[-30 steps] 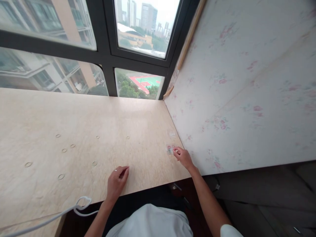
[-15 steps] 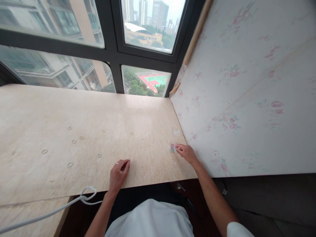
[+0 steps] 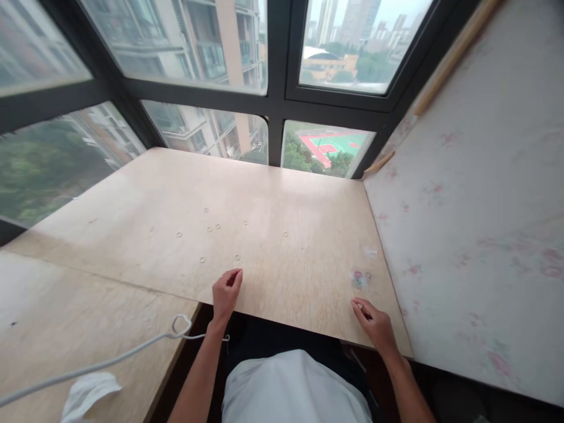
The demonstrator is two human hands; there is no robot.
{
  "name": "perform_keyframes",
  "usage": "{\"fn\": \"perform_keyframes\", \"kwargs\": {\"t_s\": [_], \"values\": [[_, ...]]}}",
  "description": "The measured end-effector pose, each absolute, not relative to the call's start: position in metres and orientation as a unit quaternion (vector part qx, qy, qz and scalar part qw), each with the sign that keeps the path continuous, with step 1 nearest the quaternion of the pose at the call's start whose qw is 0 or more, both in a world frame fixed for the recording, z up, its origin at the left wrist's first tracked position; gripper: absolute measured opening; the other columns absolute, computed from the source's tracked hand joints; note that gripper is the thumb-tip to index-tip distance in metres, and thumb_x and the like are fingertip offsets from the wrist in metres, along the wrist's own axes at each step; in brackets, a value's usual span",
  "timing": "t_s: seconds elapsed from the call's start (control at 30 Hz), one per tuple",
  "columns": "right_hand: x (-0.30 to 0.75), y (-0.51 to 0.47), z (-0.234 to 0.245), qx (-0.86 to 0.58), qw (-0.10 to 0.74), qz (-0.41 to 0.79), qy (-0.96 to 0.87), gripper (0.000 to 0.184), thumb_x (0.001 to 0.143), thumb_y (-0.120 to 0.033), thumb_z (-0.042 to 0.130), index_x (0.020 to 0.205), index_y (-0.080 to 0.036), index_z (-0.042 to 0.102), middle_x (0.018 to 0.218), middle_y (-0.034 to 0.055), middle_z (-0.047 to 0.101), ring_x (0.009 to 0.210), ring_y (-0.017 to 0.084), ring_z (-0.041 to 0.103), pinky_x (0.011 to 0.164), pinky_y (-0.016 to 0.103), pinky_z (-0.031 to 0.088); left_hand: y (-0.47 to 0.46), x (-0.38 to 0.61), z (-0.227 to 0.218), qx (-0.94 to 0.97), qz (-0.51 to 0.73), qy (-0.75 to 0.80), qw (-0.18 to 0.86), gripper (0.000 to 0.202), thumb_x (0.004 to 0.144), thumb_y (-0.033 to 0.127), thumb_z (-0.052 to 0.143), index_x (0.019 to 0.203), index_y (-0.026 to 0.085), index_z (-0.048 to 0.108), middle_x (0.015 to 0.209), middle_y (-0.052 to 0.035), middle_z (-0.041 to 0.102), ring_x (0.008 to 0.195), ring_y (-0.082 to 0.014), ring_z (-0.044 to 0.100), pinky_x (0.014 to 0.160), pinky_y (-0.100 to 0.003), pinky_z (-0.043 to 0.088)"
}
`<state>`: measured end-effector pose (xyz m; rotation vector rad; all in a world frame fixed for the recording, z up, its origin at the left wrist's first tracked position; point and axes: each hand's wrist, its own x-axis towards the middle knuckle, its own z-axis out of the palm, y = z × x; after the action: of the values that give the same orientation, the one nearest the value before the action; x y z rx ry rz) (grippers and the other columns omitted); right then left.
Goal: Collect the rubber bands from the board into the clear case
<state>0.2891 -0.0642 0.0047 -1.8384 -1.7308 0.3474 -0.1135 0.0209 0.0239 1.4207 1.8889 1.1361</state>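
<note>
My left hand (image 3: 228, 292) is at the front edge of the stone-like counter, thumb and fingers pinched together; anything between them is too small to make out. Just beyond it lies a thin ring (image 3: 238, 257), with another ring (image 3: 202, 259) to its left. Several more such rings are scattered farther back, among them a ring (image 3: 286, 234) toward the middle. On the right, my right hand (image 3: 374, 326) is also pinched, and I cannot make out what it holds. A small clear plastic box (image 3: 359, 278) with red and green bits inside sits just beyond its fingertips, apart from them.
Behind the box, a small clear plastic piece (image 3: 371, 252) lies near the flowered wall (image 3: 467, 235). A white cable (image 3: 110, 357) crosses the lower left, above a crumpled white tissue (image 3: 90, 395). Dark-framed windows (image 3: 277, 100) border the counter (image 3: 317, 205) at the back.
The view has swung left, bringing more counter and the tissue into sight. My right hand has drawn back from the plastic box toward me. My left hand stays pinched near the front edge.
</note>
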Motion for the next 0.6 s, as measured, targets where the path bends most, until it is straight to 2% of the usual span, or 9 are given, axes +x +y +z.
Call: {"fn": "perform_keyframes", "kwargs": {"t_s": [0.13, 0.27, 0.4, 0.6], "values": [[0.278, -0.067, -0.011, -0.689, 0.273, 0.065, -0.668, 0.049, 0.089, -0.057, 0.042, 0.086, -0.02, 0.074, 0.064, 0.0042, 0.069, 0.053, 0.017, 0.064, 0.052, 0.025, 0.045, 0.036, -0.168, 0.03, 0.508, 0.314, 0.784, 0.17, 0.033, 0.078, 0.039, 0.055, 0.099, 0.016, 0.066, 0.088, -0.0061, 0.067, 0.068, -0.0181, 0.06, 0.071, -0.032, 0.049], [0.277, -0.066, -0.016, -0.693, 0.275, 0.021, -0.666, 0.055, 0.089, -0.061, 0.039, 0.085, -0.019, 0.075, 0.061, 0.0043, 0.068, 0.049, 0.017, 0.063, 0.05, 0.025, 0.044, 0.052, -0.204, 0.035, 0.517, 0.197, 0.825, 0.11, 0.041, 0.076, 0.035, 0.055, 0.111, 0.015, 0.062, 0.102, -0.0109, 0.063, 0.08, -0.0221, 0.06, 0.074, -0.033, 0.046], [0.279, -0.066, -0.015, -0.692, 0.269, 0.021, -0.67, 0.057, 0.09, -0.061, 0.039, 0.085, -0.018, 0.075, 0.06, 0.0039, 0.067, 0.048, 0.016, 0.061, 0.048, 0.024, 0.042, 0.065, -0.222, 0.041, 0.545, 0.123, 0.822, 0.106, 0.031, 0.08, 0.033, 0.052, 0.102, 0.017, 0.067, 0.103, -0.0112, 0.063, 0.091, -0.0248, 0.059, 0.074, -0.031, 0.044], [0.277, -0.066, -0.011, -0.709, 0.261, 0.021, -0.654, 0.06, 0.089, -0.064, 0.037, 0.085, -0.017, 0.074, 0.061, 0.0043, 0.067, 0.049, 0.016, 0.061, 0.048, 0.024, 0.042, 0.075, -0.237, 0.054, 0.651, 0.026, 0.752, 0.103, 0.025, 0.082, 0.028, 0.051, 0.097, 0.021, 0.07, 0.1, -0.0071, 0.065, 0.086, -0.0221, 0.061, 0.067, -0.027, 0.041]]}}
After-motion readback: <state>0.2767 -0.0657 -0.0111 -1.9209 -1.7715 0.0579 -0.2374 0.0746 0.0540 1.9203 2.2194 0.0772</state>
